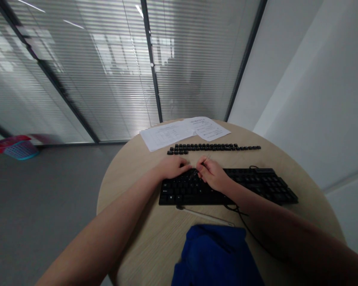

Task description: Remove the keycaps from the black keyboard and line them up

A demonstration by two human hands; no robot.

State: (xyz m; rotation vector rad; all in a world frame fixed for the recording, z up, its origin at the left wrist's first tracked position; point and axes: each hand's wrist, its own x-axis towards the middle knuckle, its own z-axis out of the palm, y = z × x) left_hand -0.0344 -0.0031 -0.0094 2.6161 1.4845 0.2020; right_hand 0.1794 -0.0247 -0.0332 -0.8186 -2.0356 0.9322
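A black keyboard (256,184) lies across the round wooden table (131,167). My left hand (174,167) rests on the keyboard's upper left part, fingers curled over the keys. My right hand (213,174) is right beside it, fingers pinched on a thin wire tool (207,159) that points up and away from the keys. Beyond the keyboard, several loose black keycaps (214,147) are laid out in rows.
Two printed paper sheets (179,133) lie at the table's far edge. A blue cloth (214,254) sits at the near edge, with the keyboard's black cable (244,220) beside it. Glass walls with blinds stand behind. A coloured basket (16,147) sits on the floor at left.
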